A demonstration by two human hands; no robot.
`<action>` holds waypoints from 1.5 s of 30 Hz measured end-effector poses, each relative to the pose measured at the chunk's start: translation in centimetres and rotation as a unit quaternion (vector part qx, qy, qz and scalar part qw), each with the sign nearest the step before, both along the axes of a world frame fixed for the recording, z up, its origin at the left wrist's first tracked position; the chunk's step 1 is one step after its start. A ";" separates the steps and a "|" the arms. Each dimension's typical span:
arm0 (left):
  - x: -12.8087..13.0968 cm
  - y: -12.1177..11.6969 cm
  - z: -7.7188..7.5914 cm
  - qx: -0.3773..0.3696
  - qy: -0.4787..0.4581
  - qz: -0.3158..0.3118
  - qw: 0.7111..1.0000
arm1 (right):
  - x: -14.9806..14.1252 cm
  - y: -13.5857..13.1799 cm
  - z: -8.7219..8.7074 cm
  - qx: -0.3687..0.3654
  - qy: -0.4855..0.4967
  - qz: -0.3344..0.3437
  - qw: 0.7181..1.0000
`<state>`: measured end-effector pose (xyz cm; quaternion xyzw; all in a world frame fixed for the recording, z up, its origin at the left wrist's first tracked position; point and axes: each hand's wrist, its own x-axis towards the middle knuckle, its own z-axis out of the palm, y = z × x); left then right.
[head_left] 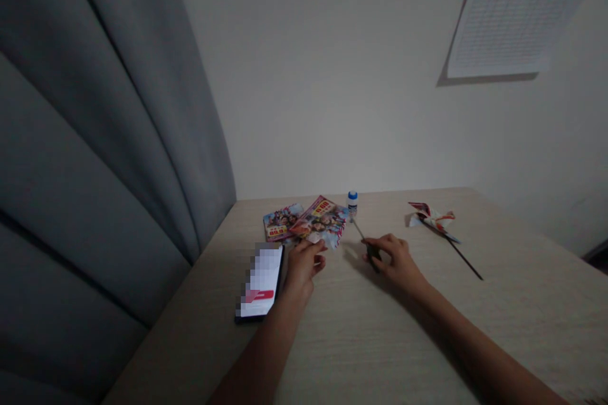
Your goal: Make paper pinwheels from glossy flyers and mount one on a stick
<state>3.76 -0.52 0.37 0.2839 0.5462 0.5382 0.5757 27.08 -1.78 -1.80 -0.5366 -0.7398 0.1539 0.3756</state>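
My left hand (302, 264) pinches the near edge of a colourful printed sheet (319, 221) that lies on the wooden table (361, 335). A second printed sheet (280, 222) lies just left of it. My right hand (392, 257) is closed around the dark handles of a pair of scissors (365, 242), whose thin blades point up and left toward a small white bottle with a blue cap (352, 202).
A phone (260, 282) with a lit screen lies left of my left hand. A folded paper pinwheel on a dark stick (439, 223) lies at the right. A grey curtain (95, 139) hangs at the left, and a printed paper (513, 19) is on the wall.
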 end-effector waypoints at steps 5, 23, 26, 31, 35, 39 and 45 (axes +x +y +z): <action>-0.7 0.3 0.4 -0.029 0.032 -0.078 0.996 | 1.3 1.0 -0.6 0.085 -0.057 -0.106 0.989; -0.8 0.7 -0.2 -0.024 0.081 -0.151 0.985 | 0.9 2.6 -3.5 -0.079 0.163 -0.071 0.981; -0.6 0.5 0.0 -0.012 0.078 -0.131 0.988 | 0.8 2.6 -3.6 -0.072 0.190 -0.080 0.976; -0.3 -0.5 0.5 -0.008 0.098 -0.166 0.981 | 0.9 2.6 -3.5 -0.047 0.234 -0.103 0.966; 0.2 -1.1 0.2 0.011 0.123 -0.219 0.968 | 0.7 2.4 -3.1 -0.048 0.254 -0.097 0.961; 0.8 -1.3 -0.4 0.039 0.113 -0.193 0.974 | 0.2 2.2 -2.7 -0.049 0.271 -0.082 0.958; 2.0 -2.0 -0.3 0.060 0.087 -0.224 0.969 | -0.8 1.8 -2.6 -0.034 0.295 -0.075 0.952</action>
